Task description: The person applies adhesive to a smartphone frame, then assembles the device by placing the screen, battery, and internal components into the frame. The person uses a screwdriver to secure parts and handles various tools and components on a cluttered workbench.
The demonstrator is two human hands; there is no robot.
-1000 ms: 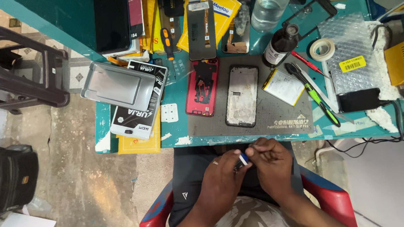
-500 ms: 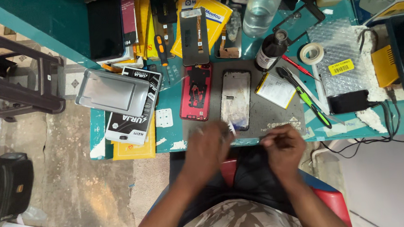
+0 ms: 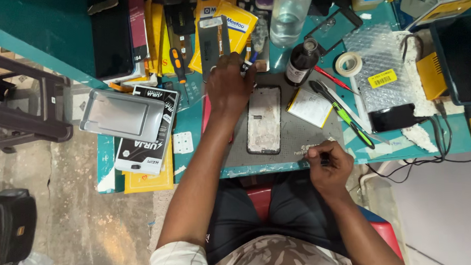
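Since the earlier frame the left hand [image 3: 228,87] has reached up the surface [image 3: 193,137], fingers pinched on a small pen-like tool [image 3: 247,67] above the phone frame [image 3: 263,120]. The right hand [image 3: 328,164] stays fisted at the mat's [image 3: 305,137] edge; its contents cannot be told. The step looks like tool handling, which calls for fine placement.

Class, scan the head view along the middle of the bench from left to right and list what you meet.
Grey tray → left hand → phone frame → dark bottle → tape roll → bubble wrap → yellow box
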